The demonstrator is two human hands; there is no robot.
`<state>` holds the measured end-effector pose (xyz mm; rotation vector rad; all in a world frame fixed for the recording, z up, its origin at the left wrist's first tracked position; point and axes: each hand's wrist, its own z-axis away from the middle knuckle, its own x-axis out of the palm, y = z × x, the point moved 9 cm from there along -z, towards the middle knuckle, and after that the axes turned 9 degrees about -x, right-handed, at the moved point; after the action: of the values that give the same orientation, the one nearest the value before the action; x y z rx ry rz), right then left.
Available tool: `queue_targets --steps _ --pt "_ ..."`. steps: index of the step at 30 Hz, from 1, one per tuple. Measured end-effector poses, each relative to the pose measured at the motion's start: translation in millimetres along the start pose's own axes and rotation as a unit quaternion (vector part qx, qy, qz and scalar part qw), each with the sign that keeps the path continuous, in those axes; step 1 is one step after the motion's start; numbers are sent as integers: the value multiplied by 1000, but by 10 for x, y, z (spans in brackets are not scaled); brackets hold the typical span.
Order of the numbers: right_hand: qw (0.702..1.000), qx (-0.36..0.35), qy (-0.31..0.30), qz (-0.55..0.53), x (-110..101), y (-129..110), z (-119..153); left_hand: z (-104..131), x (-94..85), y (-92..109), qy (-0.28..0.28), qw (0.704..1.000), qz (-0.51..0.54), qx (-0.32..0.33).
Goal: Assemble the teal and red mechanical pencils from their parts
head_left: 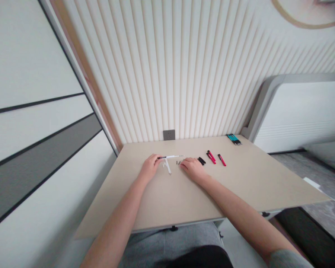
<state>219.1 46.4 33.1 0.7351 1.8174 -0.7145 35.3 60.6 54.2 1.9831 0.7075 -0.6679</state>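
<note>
My left hand [151,165] pinches a thin pen piece [170,156], black at the held end and white further along, its slim tip pointing right. Below it on the table lie a white pen refill [168,166] and some small clear plastic pieces [164,164]. My right hand [192,166] rests on the tabletop with its fingers bent together. Small grey metal bits [178,162], perhaps springs, are just left of its fingertips. Whatever those fingertips hold, if anything, is too small to make out. Several short black pen parts [201,160] lie right of this hand.
Red pen barrels [211,156] and another red barrel [221,160] lie right of the black parts. A row of teal and black pens [233,139] sits at the table's back right. A socket [169,134] is on the ribbed wall behind the beige table [167,208].
</note>
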Motion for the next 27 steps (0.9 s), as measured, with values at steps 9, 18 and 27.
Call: queue_targets --steps 9,18,27 --pt "981 159 45 104 -352 585 229 10 23 -27 -9 1000 -1 0" --pt "983 151 -22 104 -186 640 242 4 27 -32 -9 1000 0 -4" --pt "990 124 70 -5 -273 645 221 4 8 -10 -5 1000 4 1"
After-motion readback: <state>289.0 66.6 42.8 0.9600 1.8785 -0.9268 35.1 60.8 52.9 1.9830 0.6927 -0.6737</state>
